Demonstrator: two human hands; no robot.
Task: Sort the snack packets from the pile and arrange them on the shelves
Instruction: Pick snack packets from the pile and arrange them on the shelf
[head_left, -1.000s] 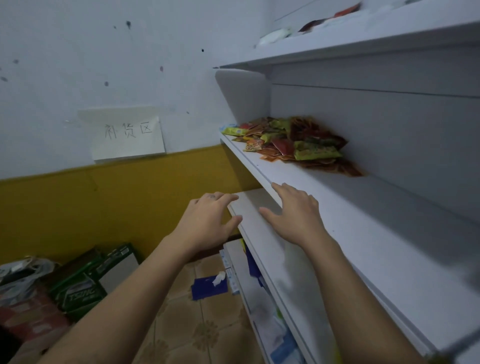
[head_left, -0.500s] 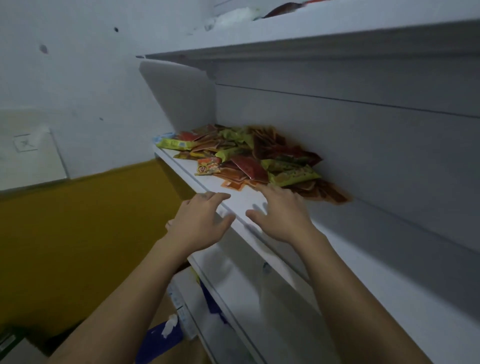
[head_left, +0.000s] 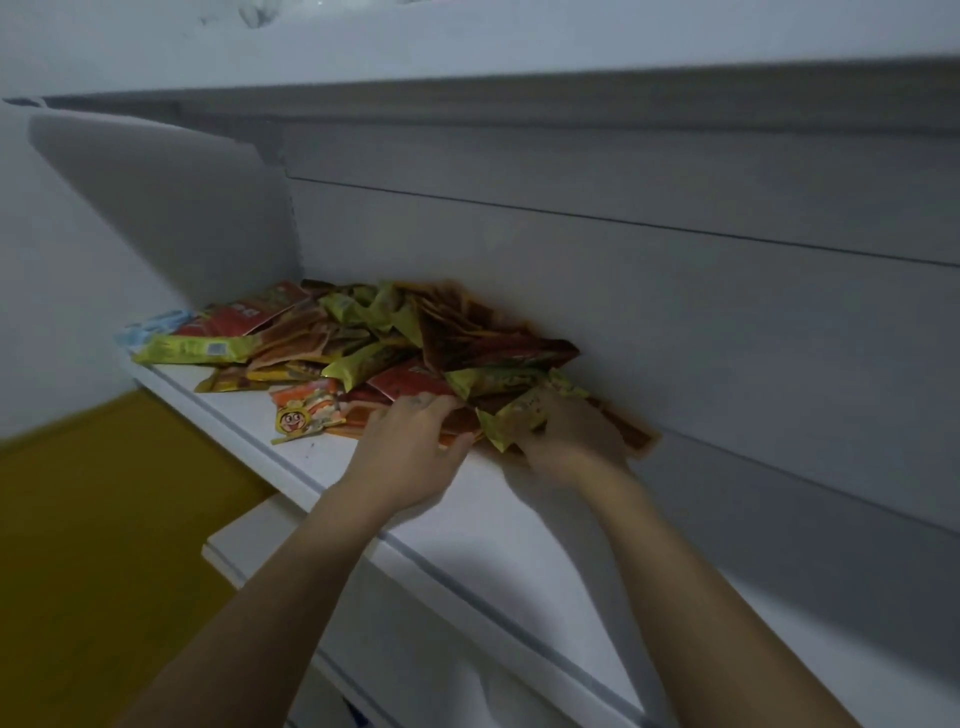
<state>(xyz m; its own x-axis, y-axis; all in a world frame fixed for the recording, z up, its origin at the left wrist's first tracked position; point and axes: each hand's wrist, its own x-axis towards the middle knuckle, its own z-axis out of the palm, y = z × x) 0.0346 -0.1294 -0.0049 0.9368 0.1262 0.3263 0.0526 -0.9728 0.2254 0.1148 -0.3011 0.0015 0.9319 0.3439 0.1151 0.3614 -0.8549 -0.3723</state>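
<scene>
Head cam, looking down along a shelf unit, dim light.

Mid white shelf board (head_left: 483, 525) carries the heap of mixed foil snack packets (head_left: 374, 343) in red, orange & yellow-green. Heap sits at far L end of board, against the pale grey back panel (head_left: 701, 322) and just beside the white slanted end bracket (head_left: 166, 208). Pkts are loose and overlap at all angles.

L side of heap:
- long yellow-green packet (head_left: 197, 349) lies along the front edge
- pale blue packet (head_left: 150, 328) at the very end, partly under it
- red packet w/ white print (head_left: 244, 317) just behind, on top

Small orange packet w/ yellow cartoon face (head_left: 304, 413) lies on bare board at near front, touching heap's edge.

L hand (head_left: 410, 447): palm down at near edge of heap. Fingers stretched over red & orange pkts, tips touching them, thumb splayed toward the R. Not closed round anything I can see.

R hand (head_left: 576, 441): motion-blurred, at near R end of heap, close to back panel. Crumpled yellow-green foil packet (head_left: 511, 418) sits over its fingers. Can't tell whether it grasps the pkt or only touches it.

Both forearms bare, reaching up from bottom of view. Hands near each other, apart.

Above: upper white shelf (head_left: 467, 88), underside in shadow. Below: corner of lower white shelf (head_left: 249, 540) juts out under mid board. Mustard-yellow wall band (head_left: 104, 519) lower L, white wall above it.
</scene>
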